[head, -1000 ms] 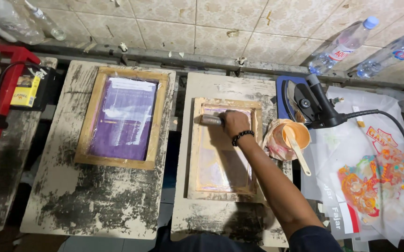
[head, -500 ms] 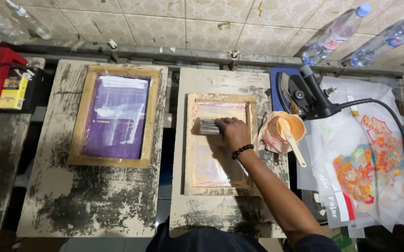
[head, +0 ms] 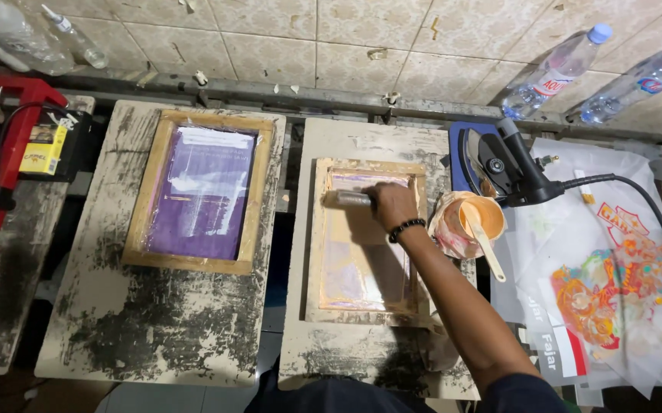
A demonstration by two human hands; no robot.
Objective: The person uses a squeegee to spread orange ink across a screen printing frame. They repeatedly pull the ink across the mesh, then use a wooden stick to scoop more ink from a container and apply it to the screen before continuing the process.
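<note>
My right hand [head: 392, 206], a black bead bracelet on its wrist, grips a squeegee [head: 346, 199] lying across the upper part of a small wooden screen frame [head: 314, 245] with a pinkish mesh. That frame rests on the right-hand worn board [head: 361, 359]. A second, larger wooden frame [head: 136, 229] with a purple mesh lies on the left board. Beside my forearm stands an orange ink tub [head: 465, 222] with a spatula [head: 488, 245] in it. My left hand is out of sight.
A black heat tool [head: 503, 164] with a cable lies right of the frame, over printed transfer sheets [head: 606, 298]. Plastic bottles [head: 556, 73] lean on the tiled wall. A red metal clamp [head: 6, 160] and a yellow packet [head: 44, 149] sit at far left.
My right hand with the squeegee has slid a little down the pink screen toward me. The view has shifted slightly; nothing else moved.
</note>
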